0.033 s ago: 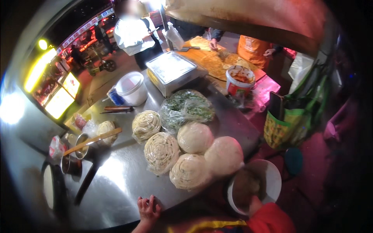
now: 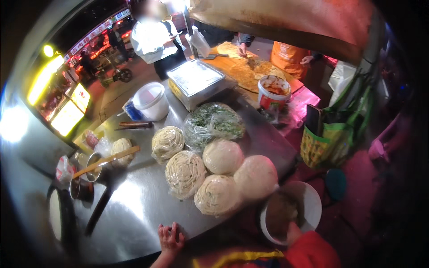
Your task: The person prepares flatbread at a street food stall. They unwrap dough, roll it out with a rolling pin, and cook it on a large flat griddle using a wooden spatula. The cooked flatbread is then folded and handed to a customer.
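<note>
On the near edge of the steel worktop [image 2: 134, 243], my left hand [image 2: 171, 240] rests with its fingers apart and nothing in them. My right hand [image 2: 293, 231], coming from a red sleeve, reaches down into a white bucket [image 2: 315, 203] at the table's right corner. Inside is something brownish, and my right fingertips are hidden or blurred there. Between the hands and the table's middle lie several plastic-wrapped dough rounds: a coiled one [image 2: 217, 194] and a smooth one [image 2: 255, 176] are nearest. Behind them sits a clear bag of chopped greens [image 2: 214, 125].
At left are metal cups [image 2: 81, 190], a wooden stick [image 2: 106, 161] and a dark-handled pan [image 2: 99, 210]. Farther back stand a white tub [image 2: 152, 102], a scale [image 2: 196, 78] and a sauce bucket [image 2: 273, 91]. A person [image 2: 154, 42] stands opposite; another person's hand [image 2: 242, 50] is over flatbread [image 2: 250, 69].
</note>
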A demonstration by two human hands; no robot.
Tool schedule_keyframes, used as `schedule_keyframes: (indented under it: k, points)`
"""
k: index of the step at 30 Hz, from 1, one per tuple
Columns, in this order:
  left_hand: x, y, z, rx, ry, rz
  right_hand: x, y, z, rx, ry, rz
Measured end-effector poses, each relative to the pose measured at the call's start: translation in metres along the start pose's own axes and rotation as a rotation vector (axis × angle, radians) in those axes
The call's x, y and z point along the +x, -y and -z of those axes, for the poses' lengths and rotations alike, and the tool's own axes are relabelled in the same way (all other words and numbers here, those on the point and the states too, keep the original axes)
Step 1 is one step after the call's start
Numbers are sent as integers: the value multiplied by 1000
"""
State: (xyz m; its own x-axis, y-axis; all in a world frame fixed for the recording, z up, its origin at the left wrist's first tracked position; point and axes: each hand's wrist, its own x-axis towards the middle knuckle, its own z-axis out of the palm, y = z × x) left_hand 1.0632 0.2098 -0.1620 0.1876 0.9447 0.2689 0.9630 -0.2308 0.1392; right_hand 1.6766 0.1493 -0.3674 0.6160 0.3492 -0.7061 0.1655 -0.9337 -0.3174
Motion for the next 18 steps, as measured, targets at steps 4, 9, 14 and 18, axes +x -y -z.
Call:
schedule_keyframes:
  k: [4,9,14,18]
  points:
    - [5,-6,13,-28,-32,-30,-24,-29,16,421,-33,-50]
    - [6,-5,17,-84,-66,-64,-53,-14,39,845,-144,124]
    - [3,-1,24,-170,-112,-84,-131,34,66,689,-258,523]
    - [9,-3,34,-302,-185,-138,-252,86,78,505,-121,686]
